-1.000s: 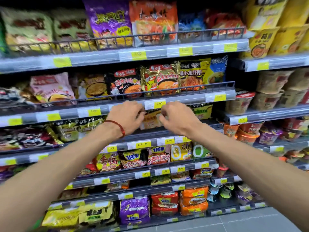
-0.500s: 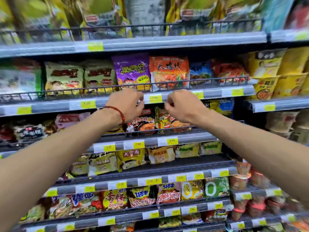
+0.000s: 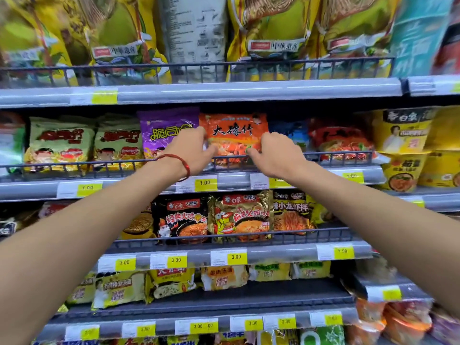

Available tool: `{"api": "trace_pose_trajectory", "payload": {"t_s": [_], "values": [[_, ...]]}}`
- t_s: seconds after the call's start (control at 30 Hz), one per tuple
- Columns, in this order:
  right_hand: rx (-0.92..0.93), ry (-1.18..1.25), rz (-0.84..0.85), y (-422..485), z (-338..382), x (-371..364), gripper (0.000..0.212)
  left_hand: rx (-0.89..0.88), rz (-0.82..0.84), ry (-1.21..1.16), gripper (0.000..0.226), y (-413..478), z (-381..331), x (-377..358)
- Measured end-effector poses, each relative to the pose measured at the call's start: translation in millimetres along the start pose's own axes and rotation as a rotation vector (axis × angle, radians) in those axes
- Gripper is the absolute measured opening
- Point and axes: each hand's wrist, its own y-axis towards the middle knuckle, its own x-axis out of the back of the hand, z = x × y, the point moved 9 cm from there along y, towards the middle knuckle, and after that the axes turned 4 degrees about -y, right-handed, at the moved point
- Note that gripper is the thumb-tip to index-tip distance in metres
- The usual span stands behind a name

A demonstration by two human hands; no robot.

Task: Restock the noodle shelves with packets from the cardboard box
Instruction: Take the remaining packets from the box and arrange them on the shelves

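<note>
The noodle shelves [image 3: 249,92] now fill your view from a higher angle than half a second ago, and the big yellow-green bags [image 3: 273,28] on the top shelf loom much larger. Below them, the shelf with the wire guard [image 3: 336,155] carries the orange packet [image 3: 234,135], which stands upright behind the guard near the middle of the shelf's front edge, between a purple packet [image 3: 164,130] and a blue packet [image 3: 288,133]. Half a second ago your hands hovered lower, at this shelf's front rail; they have since risen to the packet. Your left hand [image 3: 193,153] grips its left edge, fingers curled at the top corner and thumb pressed on its face. Your right hand [image 3: 273,155] holds the right edge, fingers curled round the side and thumb pointing inward across the lower front. The red cord bracelet [image 3: 183,163] sits on your left wrist, just above the yellow 1.00 price tag [image 3: 205,183] on the shelf's front rail.
</note>
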Motion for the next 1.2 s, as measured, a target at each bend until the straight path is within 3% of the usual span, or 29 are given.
{"api": "trace_pose_trajectory", "payload": {"t_s": [0.2, 0.37, 0.53, 0.63, 0.73, 0.87, 0.97, 1.2], "values": [[-0.11, 0.155, 0.093, 23.2, -12.4, -18.7, 0.048, 0.165, 0.127, -0.026, 0.046, 25.8, 1.2, -31.1], [-0.185, 0.225, 0.147, 34.6, -14.0, -34.6, 0.074, 0.171, 0.11, 0.02, 0.046, 33.3, -5.7, -36.3], [-0.171, 0.351, 0.107, 42.4, -6.5, -37.0, 0.058, 0.209, 0.118, 0.041, 0.041, 39.4, -1.3, -37.3], [-0.158, 0.362, 0.094, 40.9, -7.8, -34.1, 0.066, 0.26, 0.179, -0.064, 0.04, 40.6, 0.3, -45.2], [-0.168, 0.372, 0.105, 42.3, -11.5, -31.8, 0.072, 0.289, 0.124, -0.27, 0.042, 39.7, -0.2, -47.2], [-0.195, 0.412, 0.125, 43.6, -10.7, -32.9, 0.052, 0.273, 0.044, -0.396, 0.041, 38.8, 4.6, -48.4], [-0.192, 0.417, 0.13, 45.8, -5.2, -37.8, 0.077, 0.285, 0.087, -0.469, 0.033, 41.6, 12.6, -51.9], [-0.228, 0.436, 0.127, 50.5, -17.7, -42.7, 0.069, 0.256, 0.073, -0.25, 0.045, 45.4, 9.1, -60.2]]}}
